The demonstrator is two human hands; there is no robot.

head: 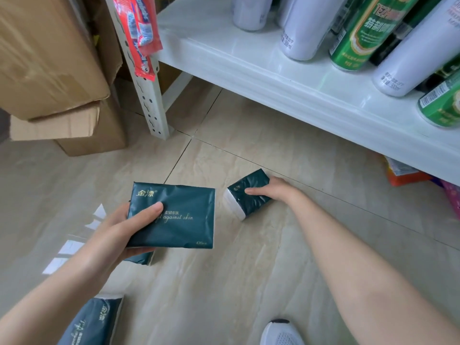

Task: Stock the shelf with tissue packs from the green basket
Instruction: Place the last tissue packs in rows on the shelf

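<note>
My left hand (117, 232) grips a dark green tissue pack (181, 215) flat above the tiled floor, thumb across its printed face. A second dark green pack (139, 258) shows just beneath that hand. My right hand (273, 190) grips another dark green tissue pack (246, 195) that lies on the floor with its white end toward me. One more pack (94, 322) lies on the floor at the bottom left. The white shelf (249, 68) runs across the upper right. No green basket is in view.
White and green cans (353, 33) stand on the shelf at right. Cardboard boxes (49, 58) are stacked at the left beside the shelf post (149, 95), where red toothpaste packs (139, 33) hang. Colourful packages (403, 173) lie under the shelf. My grey shoe (281, 332) is at the bottom.
</note>
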